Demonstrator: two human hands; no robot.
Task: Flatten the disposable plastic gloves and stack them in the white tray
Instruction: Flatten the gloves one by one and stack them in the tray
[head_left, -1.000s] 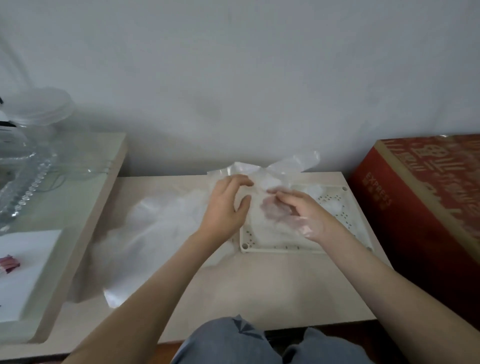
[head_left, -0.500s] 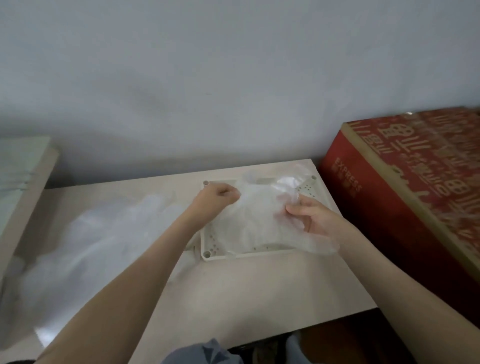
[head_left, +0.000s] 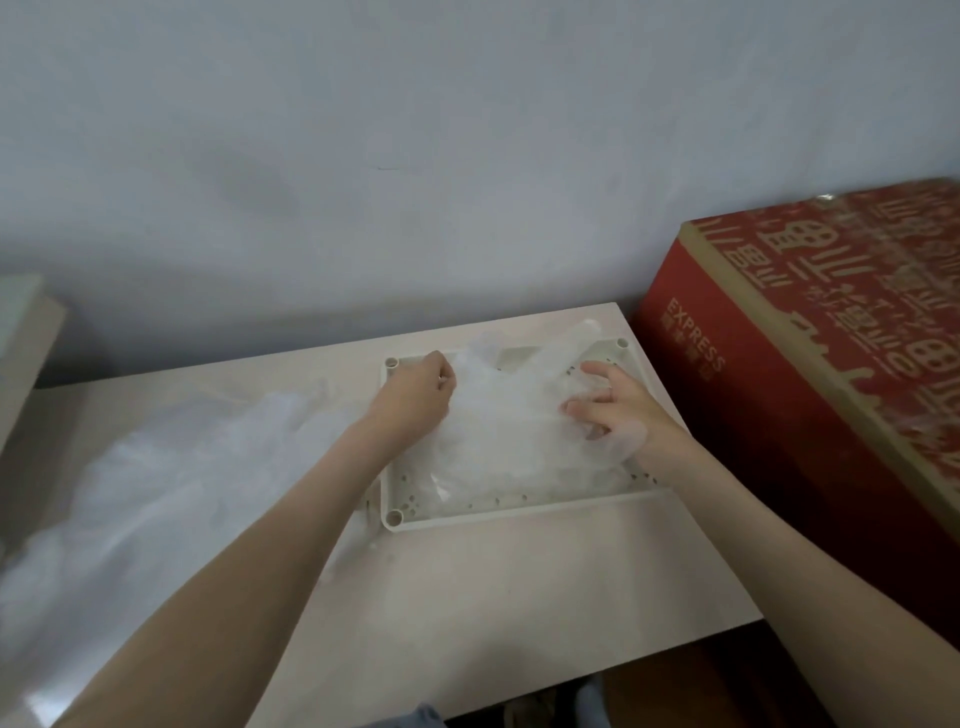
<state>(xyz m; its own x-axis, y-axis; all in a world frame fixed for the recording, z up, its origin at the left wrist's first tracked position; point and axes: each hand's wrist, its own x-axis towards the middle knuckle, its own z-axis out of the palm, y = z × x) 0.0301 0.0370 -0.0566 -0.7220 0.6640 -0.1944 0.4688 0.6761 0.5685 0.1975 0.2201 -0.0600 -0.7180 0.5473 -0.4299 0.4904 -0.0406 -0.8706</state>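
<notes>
Since the earlier frame the right hand has moved from gripping the film's right edge to resting on top of it, and the top glove now lies lower and wider across the white tray. Left hand sits at the tray's far-left corner with fingers curled; it appears to pinch the glove's edge there, though the clear film makes the contact hard to confirm. Right hand is spread, fingers slightly bent, pressing down on the glove's right portion, with a fold of film lapping over its heel. Glove fingers trail over the tray's far rim toward the wall. Loose gloves remain heaped on the table to the left, so the task looks far from finished. A red carton stands just beside the tray on the right. Step in hand: flattening. Recommended practice is to keep the left pinch as an anchor and sweep the flat right palm outward from the centre, driving trapped air toward the open cuff. Overhanging fingers should be drawn back inside the rim. Film this light is likely to cling to skin, so lift the palm off straight and slowly.
</notes>
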